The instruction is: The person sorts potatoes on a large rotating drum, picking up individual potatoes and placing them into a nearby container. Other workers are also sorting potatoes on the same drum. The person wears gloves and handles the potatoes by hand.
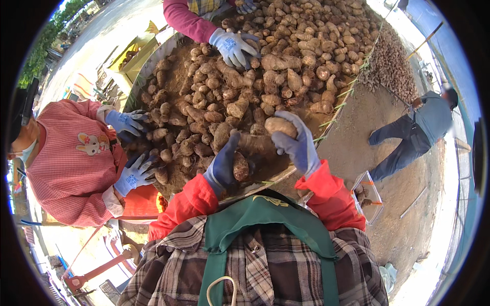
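My right hand (pixel 302 147), in a blue-and-grey work glove, is raised over the near right part of a sorting table and grips a rounded brown taro corm (pixel 281 127). Lower and to the left, my left hand (pixel 222 166) wears a matching glove. Its thumb points up, and a smaller, rough taro corm (pixel 240 167) sits in its grasp; the fingers beneath are mostly hidden. Beyond both hands spreads a large heap of soil-covered taro corms (pixel 237 107). Bare dark soil shows between my hands.
Across the heap, a co-worker's gloved hand (pixel 233 48) rests on corms. At left, another person's gloved hands (pixel 132 178) touch the pile. A yellow box (pixel 132 61) stands beyond the table rim (pixel 344 100). Right, a person stands near a larger heap (pixel 390 61); a crate (pixel 369 197) holds corms.
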{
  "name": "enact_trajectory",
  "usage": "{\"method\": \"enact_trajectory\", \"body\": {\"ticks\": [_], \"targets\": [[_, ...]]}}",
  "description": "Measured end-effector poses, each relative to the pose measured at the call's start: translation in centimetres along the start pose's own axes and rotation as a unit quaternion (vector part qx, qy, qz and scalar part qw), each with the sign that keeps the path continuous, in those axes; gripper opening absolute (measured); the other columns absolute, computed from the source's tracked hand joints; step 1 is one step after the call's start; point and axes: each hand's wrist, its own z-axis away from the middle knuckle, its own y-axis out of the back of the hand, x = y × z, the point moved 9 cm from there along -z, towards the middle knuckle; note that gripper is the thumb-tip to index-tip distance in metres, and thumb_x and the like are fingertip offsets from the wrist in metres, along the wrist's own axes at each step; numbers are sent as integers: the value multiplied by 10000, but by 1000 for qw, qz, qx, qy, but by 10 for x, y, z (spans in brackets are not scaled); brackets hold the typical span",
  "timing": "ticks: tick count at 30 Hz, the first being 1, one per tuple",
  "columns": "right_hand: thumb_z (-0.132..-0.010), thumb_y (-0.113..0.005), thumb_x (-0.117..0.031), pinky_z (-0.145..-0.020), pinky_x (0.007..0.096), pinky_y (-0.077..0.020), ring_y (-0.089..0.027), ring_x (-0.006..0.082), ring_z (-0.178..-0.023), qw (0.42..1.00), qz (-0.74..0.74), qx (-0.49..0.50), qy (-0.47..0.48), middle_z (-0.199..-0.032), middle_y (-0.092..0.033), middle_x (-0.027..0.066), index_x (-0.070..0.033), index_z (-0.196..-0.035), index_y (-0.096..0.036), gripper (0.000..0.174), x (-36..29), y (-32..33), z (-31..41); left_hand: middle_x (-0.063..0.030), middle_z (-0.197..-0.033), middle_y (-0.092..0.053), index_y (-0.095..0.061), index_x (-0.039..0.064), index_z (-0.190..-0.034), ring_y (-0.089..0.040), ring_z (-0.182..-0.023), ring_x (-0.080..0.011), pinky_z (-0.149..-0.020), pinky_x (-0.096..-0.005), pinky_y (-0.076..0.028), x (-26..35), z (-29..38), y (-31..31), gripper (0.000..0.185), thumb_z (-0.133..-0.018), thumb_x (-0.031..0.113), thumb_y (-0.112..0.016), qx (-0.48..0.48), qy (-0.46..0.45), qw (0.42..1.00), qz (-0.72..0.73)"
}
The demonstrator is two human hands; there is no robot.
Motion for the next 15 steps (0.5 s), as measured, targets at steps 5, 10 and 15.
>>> {"method": "enact_trajectory", "body": {"ticks": [5, 10, 15], "targets": [[-1009, -618, -257, -671, 312, -564, -696, 204, -897, 924, -360, 44, -122, -1052, -688, 100, -63, -1217, -618, 284, 27, 37, 52, -215, -1214, -661, -482, 81, -1428, -704, -921, -299, -807, -443, -594, 9, 7, 3, 536, -1055, 466, -506, 68, 13, 968, 242], [-1054, -559, -275, -740, 280, -539, -668, 165, -816, 931, -334, -25, -148, -926, -669, 69, -5, -1077, -668, 292, 39, 17, 118, -109, -1049, -675, -510, 50, -1417, -659, -925, -221, -785, -394, -575, 9, -10, -58, 545, -1027, 427, -567, 49, -6, 996, 70], [-1028, -578, -405, -680, 314, -565, -684, 211, -797, 883, -356, 267, -152, -945, -695, 86, -66, -1065, -659, 350, 106, 123, 216, -59, -1023, -644, -577, 59, -1362, -614, -862, -187, -747, -362, -558, -23, -22, -96, 493, -1019, 413, -578, 13, 95, 992, 79]]}}
